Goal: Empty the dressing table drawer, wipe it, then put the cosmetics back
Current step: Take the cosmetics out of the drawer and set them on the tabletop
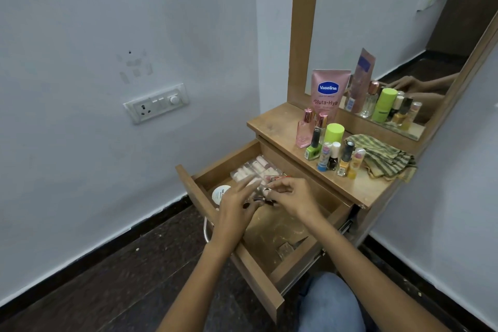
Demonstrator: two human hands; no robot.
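Note:
The wooden drawer (258, 275) stands pulled out, its dusty bottom partly bare. Both hands hover over its far half. My left hand (237, 205) pinches a small dark, ring-like item between thumb and fingers. My right hand (289, 194) closes its fingertips on a small clear packet beside it. Behind them lie a clear pack of pale tubes (253, 168) and a round white jar (221, 193). On the tabletop (275, 121) stand a pink Vaseline tube (327, 91), a pink perfume bottle (304, 129), a green-capped bottle (333, 133) and several nail polish bottles (334, 158).
A striped green cloth (382, 156) lies crumpled on the tabletop's right side. The mirror (390, 35) rises behind the bottles. A wall switch plate (156, 104) sits to the left. My knee in jeans (328, 304) is below the drawer front, over dark floor.

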